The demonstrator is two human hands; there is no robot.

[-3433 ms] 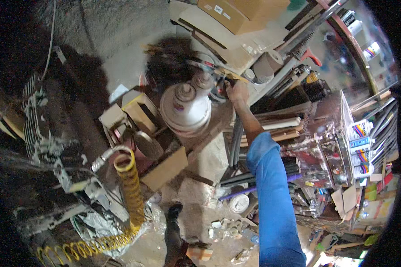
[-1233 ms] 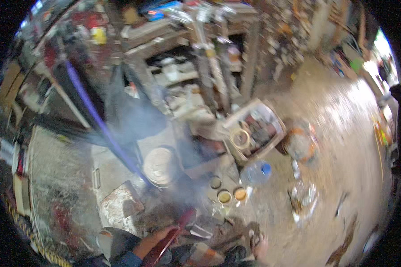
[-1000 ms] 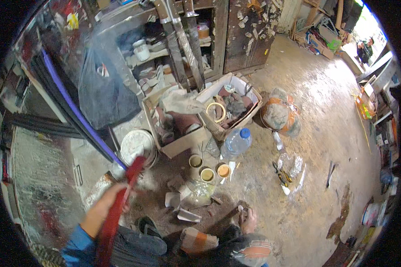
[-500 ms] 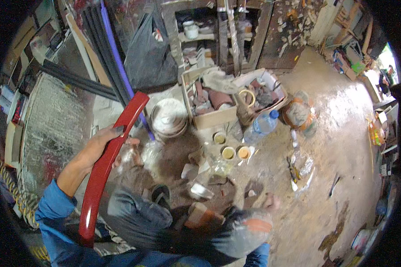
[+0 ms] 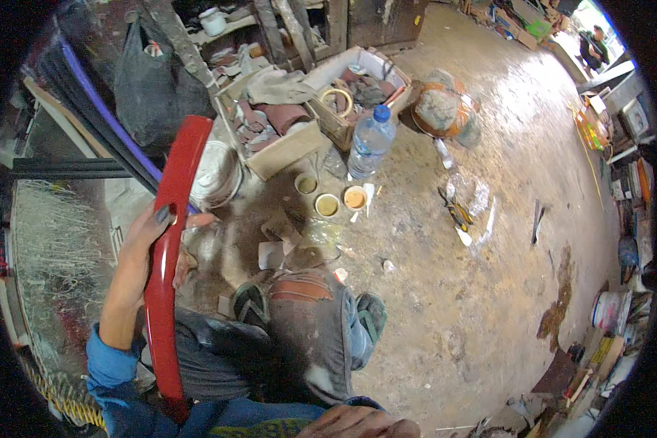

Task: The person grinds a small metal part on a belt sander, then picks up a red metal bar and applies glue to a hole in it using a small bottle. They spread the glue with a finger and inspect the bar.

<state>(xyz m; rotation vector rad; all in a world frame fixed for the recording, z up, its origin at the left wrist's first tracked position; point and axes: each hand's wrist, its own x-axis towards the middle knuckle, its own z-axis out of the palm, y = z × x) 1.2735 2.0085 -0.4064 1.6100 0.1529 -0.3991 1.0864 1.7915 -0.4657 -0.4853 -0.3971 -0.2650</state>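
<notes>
My left hand (image 5: 147,244) is closed around the middle of a long, glossy, slightly curved red panel (image 5: 166,292). Its thumb, with a dark nail, lies over the front face, and the fingers show past the far edge. The panel stands nearly upright in view, its upper end leaning right and its lower end down by my blue sleeve. At the lower edge of the picture, close to my body, my right hand (image 5: 361,422) shows only its back and knuckles. Its fingertips are cut off, so whatever it might hold is hidden.
Beyond the panel stand a whitish round bucket (image 5: 217,175) and cardboard boxes (image 5: 288,153) of sanding scraps. A water bottle (image 5: 372,142) and small cups (image 5: 327,205) are on the floor, with pliers (image 5: 456,212) farther right. Dark and purple strips (image 5: 102,109) lean at left.
My view has swung to the right, so the boxes and bottle sit farther left. The right hand has come in from beside the knee to my body. The left hand keeps its hold.
</notes>
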